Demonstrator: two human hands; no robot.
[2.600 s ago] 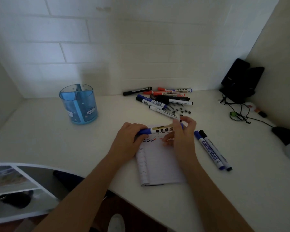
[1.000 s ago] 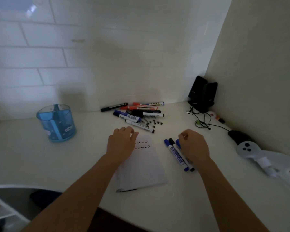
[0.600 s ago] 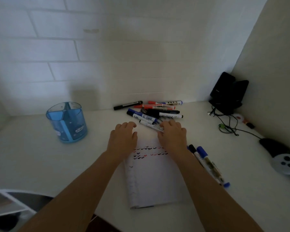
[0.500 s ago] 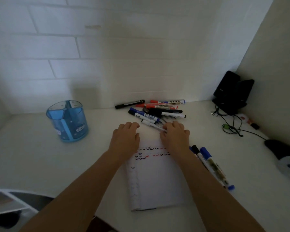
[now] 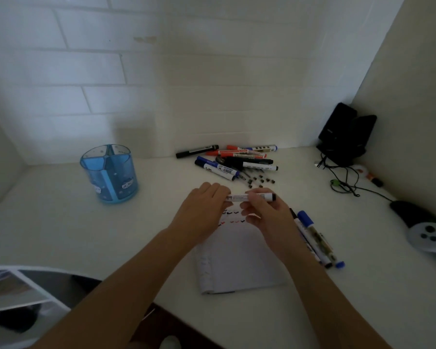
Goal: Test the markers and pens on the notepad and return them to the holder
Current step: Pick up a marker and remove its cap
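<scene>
Your left hand [image 5: 204, 210] has its fingers curled round the left end of a white marker [image 5: 237, 198], and your right hand [image 5: 267, 217] pinches the barrel between thumb and fingertips, holding it level just above the top of the notepad [image 5: 239, 260]. This looks like uncapping for a test stroke: pull straight apart, then mark below the rows of ticks. The loose pile [image 5: 237, 159] lies beyond, a few markers [image 5: 315, 240] just beside the pad, and the blue holder [image 5: 110, 172] well to the left
</scene>
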